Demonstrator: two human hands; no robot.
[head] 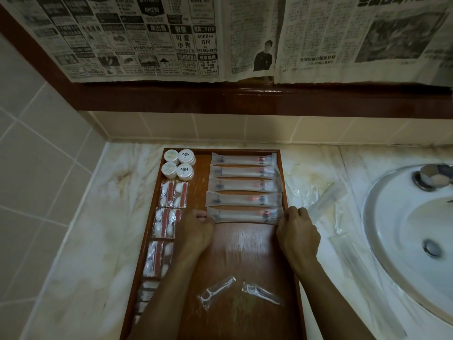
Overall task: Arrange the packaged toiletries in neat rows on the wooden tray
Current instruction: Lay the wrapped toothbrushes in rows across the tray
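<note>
A wooden tray [247, 251] lies on the marble counter. Several long toothbrush packets lie in a column at its upper right. My left hand [196, 228] pinches the left end of the nearest toothbrush packet [245, 215], and my right hand [295, 225] pinches its right end. Small round white soaps [179, 164] sit at the tray's top left. Below them, cotton-bud packets [169, 207] run down the left side, partly hidden by my left forearm. Two wrapped floss picks [239, 292] lie loose near the tray's front.
A white sink [414, 227] with a metal tap [431, 176] sits at the right. Clear plastic wrappers [326, 200] lie on the counter between tray and sink. Newspaper [220, 38] covers the wall above a dark wooden ledge. Tiled wall stands at the left.
</note>
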